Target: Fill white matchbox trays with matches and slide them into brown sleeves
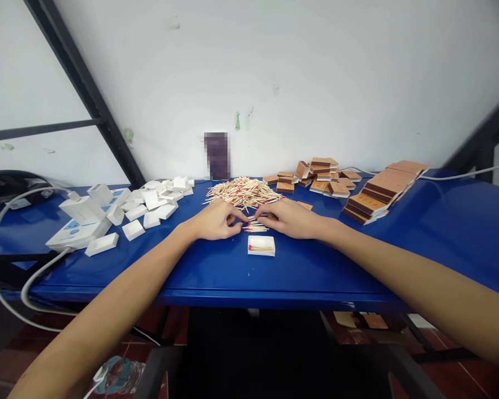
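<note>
My left hand (218,220) is curled, its thumb and index finger bent in a pinch at the red heads of a small row of matches (255,228). Opposite it, my right hand (291,218) has its fingertips closed on the same matches from the other end; its palm hides part of them. Just in front of both hands lies a white matchbox tray (261,254) with a few matches (261,248) inside, heads to the left. Behind the hands spreads a large heap of loose red-tipped matches (243,192).
White inner trays (152,200) lie piled at the left, beside white boxes (83,210) and a cable (29,277). Brown matchbox sleeves (324,174) are heaped at the back right, with a leaning stack of sleeves (385,188) farther right. The blue table (216,277) meets a white wall.
</note>
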